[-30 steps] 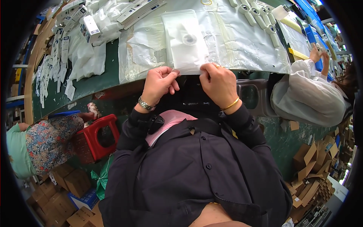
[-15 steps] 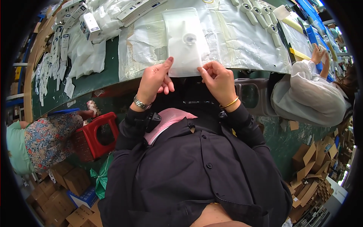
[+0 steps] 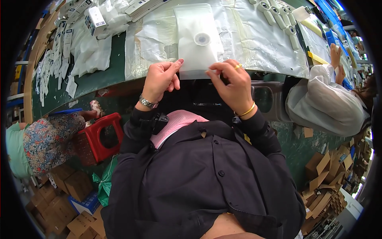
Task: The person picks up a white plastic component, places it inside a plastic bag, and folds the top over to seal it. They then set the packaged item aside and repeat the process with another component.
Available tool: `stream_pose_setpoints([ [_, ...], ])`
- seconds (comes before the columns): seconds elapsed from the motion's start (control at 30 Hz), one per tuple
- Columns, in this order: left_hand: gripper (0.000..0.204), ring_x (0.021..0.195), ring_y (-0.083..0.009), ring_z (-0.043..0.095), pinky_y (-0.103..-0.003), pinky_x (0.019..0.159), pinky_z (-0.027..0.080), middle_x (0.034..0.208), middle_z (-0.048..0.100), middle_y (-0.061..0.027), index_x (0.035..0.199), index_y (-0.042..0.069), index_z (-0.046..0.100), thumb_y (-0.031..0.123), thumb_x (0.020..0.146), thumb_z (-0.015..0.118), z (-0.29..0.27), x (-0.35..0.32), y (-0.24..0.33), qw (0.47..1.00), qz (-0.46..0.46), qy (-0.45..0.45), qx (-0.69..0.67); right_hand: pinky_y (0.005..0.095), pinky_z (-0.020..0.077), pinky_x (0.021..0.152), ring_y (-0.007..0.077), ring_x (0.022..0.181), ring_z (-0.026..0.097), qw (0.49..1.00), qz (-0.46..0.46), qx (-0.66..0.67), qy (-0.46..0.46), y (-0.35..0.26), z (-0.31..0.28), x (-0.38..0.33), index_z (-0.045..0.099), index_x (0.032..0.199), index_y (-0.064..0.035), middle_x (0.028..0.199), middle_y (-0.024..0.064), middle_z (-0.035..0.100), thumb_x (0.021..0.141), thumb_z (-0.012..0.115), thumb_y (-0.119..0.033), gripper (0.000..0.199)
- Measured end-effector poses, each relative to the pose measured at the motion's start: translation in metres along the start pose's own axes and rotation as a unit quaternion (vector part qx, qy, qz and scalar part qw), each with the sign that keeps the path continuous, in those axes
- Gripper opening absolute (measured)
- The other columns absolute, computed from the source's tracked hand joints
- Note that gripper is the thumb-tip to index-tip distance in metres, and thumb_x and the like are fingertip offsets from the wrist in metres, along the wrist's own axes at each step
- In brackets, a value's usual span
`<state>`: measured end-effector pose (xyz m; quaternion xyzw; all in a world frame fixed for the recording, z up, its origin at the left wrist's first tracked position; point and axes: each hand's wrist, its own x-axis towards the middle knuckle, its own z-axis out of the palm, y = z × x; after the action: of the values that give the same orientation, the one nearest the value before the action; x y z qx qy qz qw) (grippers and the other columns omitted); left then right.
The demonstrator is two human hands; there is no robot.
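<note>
A frosted plastic bag [image 3: 195,59] lies on the table in front of me, its near end at the table's edge. A round shape with a dark centre [image 3: 202,39] shows through it. My left hand [image 3: 161,81], wearing a metal watch, has thumb and forefinger pressed together at the bag's left edge, the other fingers curled. At the near right corner is my right hand [image 3: 234,87], with a ring and a yellow bangle. Its thumb and forefinger are apart beside the bag, and nothing shows between them.
White handheld devices with round heads [image 3: 280,16] lie at the far right. Small boxes [image 3: 95,20], plastic wrapping [image 3: 93,53] and paper strips [image 3: 49,69] cover the left. A person in white [image 3: 324,99] sits at right; a red stool [image 3: 99,137] stands at left.
My right thumb and forefinger have parted from their pinch at the bag's corner, and that hand has turned. The left thumb has come down against the forefinger. The round shape shows more clearly.
</note>
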<state>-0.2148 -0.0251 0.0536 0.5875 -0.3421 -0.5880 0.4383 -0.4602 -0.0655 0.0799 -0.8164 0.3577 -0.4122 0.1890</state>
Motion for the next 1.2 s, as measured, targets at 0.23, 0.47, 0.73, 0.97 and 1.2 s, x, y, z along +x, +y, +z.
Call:
stream_pose_setpoints([
  [0.23, 0.033, 0.040, -0.0043, 0.048, -0.020, 0.039, 0.031, 0.058, 0.065, -0.0033, 0.090, 0.003, 0.074, 0.030, 0.108, 0.070, 0.000, 0.000, -0.006, 0.999, 0.022, -0.019, 0.021, 0.0403, 0.0510, 0.081, 0.0283, 0.091, 0.065, 0.995, -0.052, 0.021, -0.085, -0.001, 0.041, 0.015, 0.073, 0.098, -0.0071, 0.096, 0.0070, 0.066, 0.088, 0.084, -0.019, 0.019],
  [0.47, 0.033, 0.042, -0.0036, 0.049, -0.020, 0.041, 0.032, 0.060, 0.067, -0.0018, 0.092, 0.001, 0.078, 0.028, 0.107, 0.071, 0.000, 0.001, -0.012, 0.999, 0.033, -0.037, -0.020, 0.0401, 0.0500, 0.085, 0.0292, 0.093, 0.065, 0.993, -0.043, 0.006, -0.110, 0.003, 0.055, 0.015, 0.069, 0.096, -0.0067, 0.095, 0.0071, 0.064, 0.090, 0.082, -0.022, 0.021],
  [0.73, 0.030, 0.043, -0.0017, 0.048, -0.019, 0.041, 0.031, 0.061, 0.065, 0.0013, 0.097, 0.001, 0.077, 0.027, 0.109, 0.068, -0.003, 0.002, -0.015, 0.998, 0.038, -0.047, -0.010, 0.0404, 0.0490, 0.087, 0.0310, 0.091, 0.062, 0.982, -0.114, -0.082, -0.129, 0.003, 0.057, 0.013, 0.065, 0.095, -0.0049, 0.094, 0.0086, 0.061, 0.094, 0.078, -0.022, 0.021],
  [0.97, 0.029, 0.044, -0.0015, 0.047, -0.020, 0.042, 0.031, 0.059, 0.064, 0.0019, 0.088, 0.003, 0.076, 0.025, 0.106, 0.071, 0.000, 0.002, -0.016, 0.999, 0.032, -0.029, -0.017, 0.0406, 0.0491, 0.087, 0.0325, 0.092, 0.062, 0.980, -0.120, 0.020, -0.156, 0.005, 0.045, 0.010, 0.061, 0.096, -0.0044, 0.092, 0.0103, 0.059, 0.097, 0.074, -0.017, 0.018],
  [1.2, 0.025, 0.045, -0.0006, 0.048, -0.018, 0.043, 0.030, 0.061, 0.064, 0.0025, 0.094, 0.003, 0.075, 0.025, 0.105, 0.074, -0.015, 0.000, -0.008, 0.998, -0.002, -0.059, -0.010, 0.0318, 0.0478, 0.077, 0.0154, 0.080, 0.058, 0.863, 0.187, 0.465, 0.072, -0.003, 0.005, 0.003, 0.062, 0.100, -0.0051, 0.088, 0.0046, 0.064, 0.111, 0.065, -0.014, 0.015],
])
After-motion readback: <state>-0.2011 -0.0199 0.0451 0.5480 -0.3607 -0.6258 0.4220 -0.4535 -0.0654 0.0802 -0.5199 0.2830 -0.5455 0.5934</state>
